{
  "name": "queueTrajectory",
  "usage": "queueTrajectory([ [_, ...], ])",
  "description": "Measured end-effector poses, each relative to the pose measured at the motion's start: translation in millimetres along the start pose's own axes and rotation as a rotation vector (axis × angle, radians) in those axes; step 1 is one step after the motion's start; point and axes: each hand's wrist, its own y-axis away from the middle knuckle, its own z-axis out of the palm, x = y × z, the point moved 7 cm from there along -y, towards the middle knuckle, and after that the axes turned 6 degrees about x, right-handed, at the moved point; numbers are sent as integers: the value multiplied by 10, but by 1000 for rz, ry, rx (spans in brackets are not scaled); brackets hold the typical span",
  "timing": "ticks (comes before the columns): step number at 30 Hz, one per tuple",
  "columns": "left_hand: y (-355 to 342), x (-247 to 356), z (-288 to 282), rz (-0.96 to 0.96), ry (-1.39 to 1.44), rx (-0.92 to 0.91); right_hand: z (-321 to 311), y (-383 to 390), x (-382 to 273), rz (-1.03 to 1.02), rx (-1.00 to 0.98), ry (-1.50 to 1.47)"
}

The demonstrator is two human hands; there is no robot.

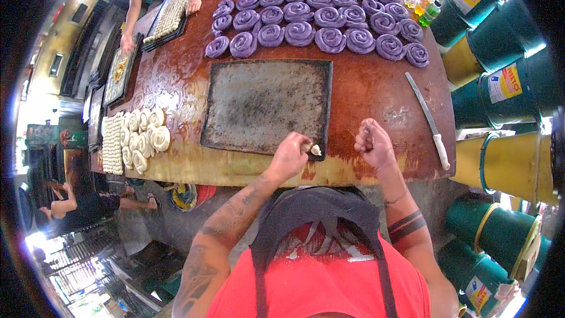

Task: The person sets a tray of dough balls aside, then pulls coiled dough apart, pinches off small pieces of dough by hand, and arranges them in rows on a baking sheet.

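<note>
A dark, worn baking tray (265, 103) lies on the brown table near me. At its near right corner my left hand (288, 156) has its fingers closed on a small white lump (316, 150), perhaps dough. Right of the tray, my right hand (374, 144) is raised with curled fingers; whatever they hold, if anything, is hidden. Beyond the tray are rows of purple dough spirals (298, 34). To the left sit pale dough spirals (158, 138) beside rows of small pale pieces (112, 144). A long knife with a white handle (441, 151) lies on the right.
A co-worker's hands (127, 44) work at trays (119, 82) at the upper left; another person (62, 203) is at the lower left. Bottles (424, 6) stand at the table's far right corner (435, 47). Large green and yellow buckets (512, 159) are stacked along the right side.
</note>
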Motion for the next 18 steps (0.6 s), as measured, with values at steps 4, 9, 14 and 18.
queueTrajectory([
  [4,52,140,83,194,-189,-70,83,69,166,18,-29,372],
  [9,-130,466,-209,-25,189,-30,452,149,124,-302,56,1276],
  [14,-278,881,-267,31,392,-21,850,364,199,-498,-157,1180],
  [18,-233,623,-274,-43,382,17,1023,470,82,-535,-92,1217],
])
